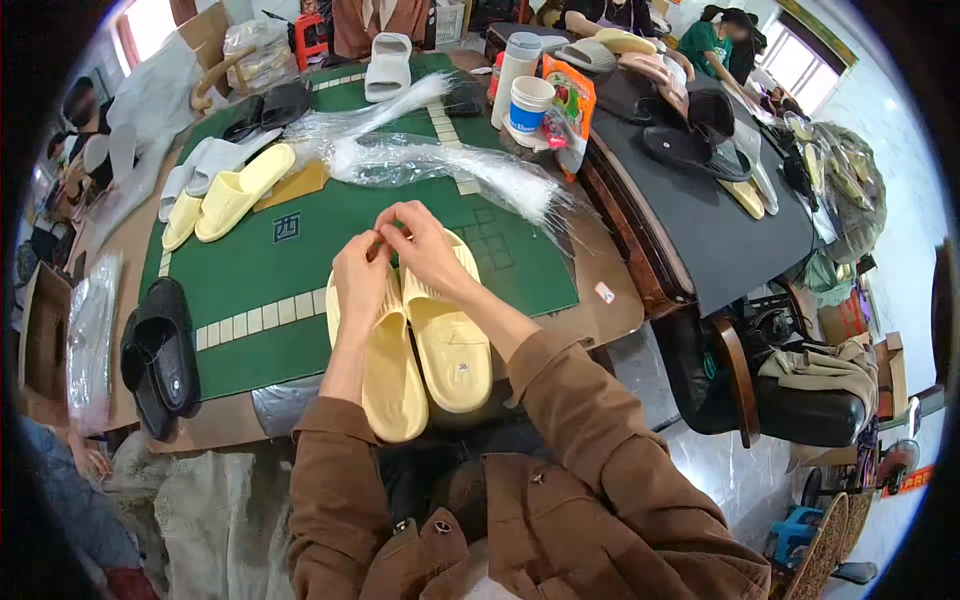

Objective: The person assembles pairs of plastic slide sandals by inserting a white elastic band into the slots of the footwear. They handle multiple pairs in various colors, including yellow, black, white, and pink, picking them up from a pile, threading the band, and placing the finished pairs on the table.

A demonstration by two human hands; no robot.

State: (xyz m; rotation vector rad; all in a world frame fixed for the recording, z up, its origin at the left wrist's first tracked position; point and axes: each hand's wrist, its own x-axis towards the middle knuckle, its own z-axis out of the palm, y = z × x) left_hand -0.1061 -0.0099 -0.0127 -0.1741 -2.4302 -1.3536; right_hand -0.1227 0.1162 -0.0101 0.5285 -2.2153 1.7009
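Observation:
A pair of pale yellow slippers (452,360) lies side by side at the near edge of the table, toes pointing away from me. Over their toe straps my left hand (360,275) and my right hand (428,252) meet, fingertips pinched together. Whatever sits between the fingertips is too small to make out. Beyond them, bundles of thin clear plastic strands (400,163) stretch across the green mat (390,215). Another yellow pair (232,203) rests at the far left, beside grey slippers (212,160). Black slippers (165,345) stand at the left edge.
A white cup (529,104), a pale bottle (517,65) and an orange packet (570,105) stand at the back right. A dark table (700,235) to the right bears several slippers. A black chair (815,405) is at the right. Other people work at the back.

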